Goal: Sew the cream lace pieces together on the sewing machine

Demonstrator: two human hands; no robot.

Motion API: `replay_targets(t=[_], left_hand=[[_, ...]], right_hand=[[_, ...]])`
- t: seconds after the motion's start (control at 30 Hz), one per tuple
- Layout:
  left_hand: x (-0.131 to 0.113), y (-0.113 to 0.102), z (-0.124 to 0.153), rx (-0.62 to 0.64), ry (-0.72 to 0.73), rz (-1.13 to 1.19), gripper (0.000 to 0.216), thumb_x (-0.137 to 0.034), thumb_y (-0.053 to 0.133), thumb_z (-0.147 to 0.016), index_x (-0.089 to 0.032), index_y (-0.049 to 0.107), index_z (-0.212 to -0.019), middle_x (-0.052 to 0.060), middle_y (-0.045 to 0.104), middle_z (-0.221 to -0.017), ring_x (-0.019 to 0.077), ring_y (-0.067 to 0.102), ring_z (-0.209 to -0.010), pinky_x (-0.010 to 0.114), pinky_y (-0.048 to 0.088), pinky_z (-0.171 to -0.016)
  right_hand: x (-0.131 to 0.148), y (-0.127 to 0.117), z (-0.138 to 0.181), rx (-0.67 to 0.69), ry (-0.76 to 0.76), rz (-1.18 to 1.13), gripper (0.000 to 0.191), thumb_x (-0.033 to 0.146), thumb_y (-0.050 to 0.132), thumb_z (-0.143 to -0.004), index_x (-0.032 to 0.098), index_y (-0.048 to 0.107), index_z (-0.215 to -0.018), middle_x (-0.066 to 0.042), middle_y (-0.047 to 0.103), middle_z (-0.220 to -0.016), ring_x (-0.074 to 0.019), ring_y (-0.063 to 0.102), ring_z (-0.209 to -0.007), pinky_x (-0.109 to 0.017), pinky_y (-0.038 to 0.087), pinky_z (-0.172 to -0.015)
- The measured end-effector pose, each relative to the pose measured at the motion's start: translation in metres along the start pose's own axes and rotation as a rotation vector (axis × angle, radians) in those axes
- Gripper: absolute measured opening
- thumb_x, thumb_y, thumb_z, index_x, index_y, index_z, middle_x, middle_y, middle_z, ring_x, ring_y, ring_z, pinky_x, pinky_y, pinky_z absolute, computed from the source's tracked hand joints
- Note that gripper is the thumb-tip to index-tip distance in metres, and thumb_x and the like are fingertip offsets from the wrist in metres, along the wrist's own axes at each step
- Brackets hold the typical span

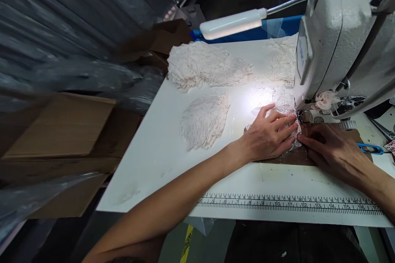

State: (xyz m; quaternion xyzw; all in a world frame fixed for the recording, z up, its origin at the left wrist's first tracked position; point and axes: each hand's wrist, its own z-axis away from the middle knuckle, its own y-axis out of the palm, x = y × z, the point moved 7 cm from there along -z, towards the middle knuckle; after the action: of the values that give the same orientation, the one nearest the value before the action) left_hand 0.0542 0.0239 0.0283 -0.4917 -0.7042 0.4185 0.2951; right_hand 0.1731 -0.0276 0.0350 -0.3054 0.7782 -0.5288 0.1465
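Note:
My left hand (pixel 268 133) lies flat with fingers stretched out, pressing a small piece of white lace (pixel 294 131) onto the table just left of the needle of the white sewing machine (pixel 342 41). My right hand (pixel 331 148) rests beside it on a brown pad (pixel 296 157), its fingertips pressed together on the edge of the same lace piece. The needle area (pixel 300 116) sits right in front of both sets of fingertips.
Two piles of white lace pieces (pixel 205 119) (pixel 206 63) lie on the white table (pixel 160 148). A lamp (pixel 233 23) on a flexible neck hangs over them. Blue-handled snips (pixel 370 148) lie at the right. A printed ruler (pixel 290 203) runs along the front edge. Cardboard boxes (pixel 61 127) stand at left.

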Motion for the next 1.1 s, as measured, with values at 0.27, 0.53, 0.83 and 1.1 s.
replay_targets(t=[0.27, 0.53, 0.83, 1.1], left_hand=[[0.000, -0.001, 0.000, 0.024, -0.005, 0.017, 0.026, -0.029, 0.047, -0.097, -0.017, 0.063, -0.113, 0.010, 0.070, -0.114, 0.0226, 0.063, -0.102, 0.052, 0.043, -0.099], [0.005, 0.004, 0.000, 0.058, -0.018, 0.046, 0.026, -0.031, 0.046, -0.097, -0.019, 0.063, -0.112, 0.008, 0.072, -0.108, 0.0220, 0.063, -0.099, 0.052, 0.044, -0.099], [0.004, 0.004, -0.002, 0.061, -0.018, 0.036, 0.025, -0.031, 0.047, -0.097, -0.021, 0.064, -0.112, 0.007, 0.071, -0.110, 0.0216, 0.063, -0.101, 0.055, 0.042, -0.102], [0.000, 0.002, 0.000, 0.032, 0.018, -0.030, 0.031, -0.032, 0.042, -0.099, -0.016, 0.063, -0.115, 0.011, 0.064, -0.125, 0.0216, 0.063, -0.101, 0.052, 0.043, -0.104]], right_hand=[[-0.002, 0.005, 0.002, -0.013, 0.063, -0.025, 0.031, 0.011, 0.047, -0.086, 0.021, 0.064, -0.110, -0.009, 0.056, -0.093, -0.0208, 0.054, -0.079, -0.033, 0.050, -0.067], [0.000, 0.008, 0.002, -0.004, 0.092, 0.000, 0.032, 0.009, 0.051, -0.083, 0.022, 0.065, -0.109, -0.011, 0.058, -0.106, -0.0244, 0.056, -0.091, -0.037, 0.049, -0.075], [-0.009, 0.003, 0.002, -0.012, 0.112, -0.082, 0.032, 0.012, 0.046, -0.088, 0.020, 0.067, -0.111, -0.010, 0.061, -0.097, -0.0199, 0.059, -0.080, -0.033, 0.053, -0.069], [-0.011, 0.004, 0.002, 0.000, 0.058, -0.070, 0.035, 0.015, 0.046, -0.091, 0.022, 0.067, -0.119, -0.010, 0.062, -0.098, -0.0183, 0.060, -0.076, -0.031, 0.054, -0.065]])
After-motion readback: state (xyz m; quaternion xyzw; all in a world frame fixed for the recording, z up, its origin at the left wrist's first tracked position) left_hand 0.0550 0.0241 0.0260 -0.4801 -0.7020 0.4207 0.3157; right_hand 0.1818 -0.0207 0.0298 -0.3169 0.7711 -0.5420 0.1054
